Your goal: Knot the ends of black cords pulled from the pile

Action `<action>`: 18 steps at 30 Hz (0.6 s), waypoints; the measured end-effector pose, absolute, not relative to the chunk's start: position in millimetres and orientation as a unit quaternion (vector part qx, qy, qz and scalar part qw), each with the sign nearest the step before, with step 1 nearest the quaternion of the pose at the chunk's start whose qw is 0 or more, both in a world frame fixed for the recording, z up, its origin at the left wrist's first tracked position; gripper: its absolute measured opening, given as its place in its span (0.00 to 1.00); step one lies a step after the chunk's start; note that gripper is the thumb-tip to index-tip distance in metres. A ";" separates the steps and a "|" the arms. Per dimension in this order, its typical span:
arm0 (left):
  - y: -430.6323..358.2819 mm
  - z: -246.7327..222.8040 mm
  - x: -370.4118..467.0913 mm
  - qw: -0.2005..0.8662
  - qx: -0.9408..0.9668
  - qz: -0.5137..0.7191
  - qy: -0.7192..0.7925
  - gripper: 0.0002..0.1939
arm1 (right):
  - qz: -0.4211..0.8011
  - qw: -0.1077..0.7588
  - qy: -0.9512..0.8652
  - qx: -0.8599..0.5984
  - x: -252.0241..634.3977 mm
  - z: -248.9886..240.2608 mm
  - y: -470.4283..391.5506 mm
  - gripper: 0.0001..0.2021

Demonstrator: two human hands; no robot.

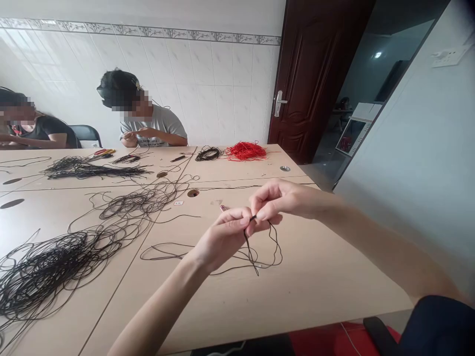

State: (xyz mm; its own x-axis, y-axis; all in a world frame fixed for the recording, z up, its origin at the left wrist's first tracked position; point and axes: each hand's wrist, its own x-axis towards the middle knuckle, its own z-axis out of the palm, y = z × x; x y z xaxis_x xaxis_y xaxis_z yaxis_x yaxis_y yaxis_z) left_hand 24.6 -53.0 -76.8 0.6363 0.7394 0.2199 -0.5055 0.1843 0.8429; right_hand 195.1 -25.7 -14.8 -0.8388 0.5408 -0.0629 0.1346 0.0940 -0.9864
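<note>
Left hand (227,236) and right hand (284,200), close together, both pinching black cord (253,217); its loops dangle at 6 o'clock. From hands: red bundle (247,151) at 12, dark tangle (55,264) near 9.

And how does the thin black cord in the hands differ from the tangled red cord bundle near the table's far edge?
The thin black cord is pinched by the left hand and the right hand; the tangled red cord bundle lies on the pale table. The black cord has open loops below the hands; the red bundle is a dense heap. Both have thin strands.
</note>
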 end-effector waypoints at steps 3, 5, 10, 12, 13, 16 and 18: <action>-56.9 -75.7 30.1 0.774 0.474 0.409 0.098 0.12 | 0.678 0.142 -0.690 -0.210 195.3 -13.4 -25.4 0.03; -59.9 -75.4 32.8 0.766 0.476 0.421 0.099 0.12 | 0.703 0.131 -0.671 -0.195 195.8 -12.1 -26.1 0.03; -67.8 -73.4 33.4 0.723 0.498 0.465 0.112 0.09 | 0.704 0.156 -0.660 -0.212 196.5 -12.3 -35.8 0.04; -69.6 -71.8 31.5 0.701 0.515 0.477 0.122 0.09 | 0.701 0.176 -0.654 -0.223 196.1 -13.7 -40.3 0.04; -69.7 -71.1 30.3 0.692 0.526 0.479 0.125 0.09 | 0.700 0.181 -0.653 -0.226 195.8 -14.1 -41.8 0.04; -67.2 -70.3 26.4 0.676 0.553 0.467 0.140 0.11 | 0.690 0.178 -0.661 -0.236 194.5 -12.2 -41.0 0.04; -63.7 -71.5 24.5 0.672 0.566 0.454 0.147 0.10 | 0.681 0.162 -0.670 -0.248 193.8 -9.1 -37.2 0.04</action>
